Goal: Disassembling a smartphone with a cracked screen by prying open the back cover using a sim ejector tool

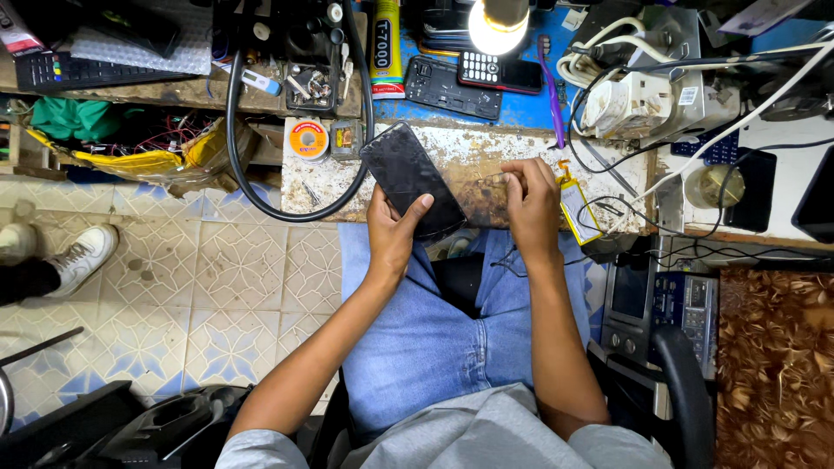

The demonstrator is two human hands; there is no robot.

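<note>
My left hand [393, 230] grips a black smartphone [408, 174] with a cracked, dusty face, tilted over the front edge of the worn workbench [469, 156]. The thumb lies across the phone's lower end. My right hand [530, 204] rests on the bench to the right of the phone, fingers curled together over the stained surface; whether they pinch something small I cannot tell. A flat battery pack with a yellow edge [576, 207] lies just right of that hand.
A solder spool [307, 139], a black cable loop [234, 156], a glue tube [386, 48], a keypad phone [499, 71], a lit lamp [497, 24], a purple toothbrush [551, 87] and tangled wires surround the bench. Another person's white shoe [82, 256] is on the tiled floor at left.
</note>
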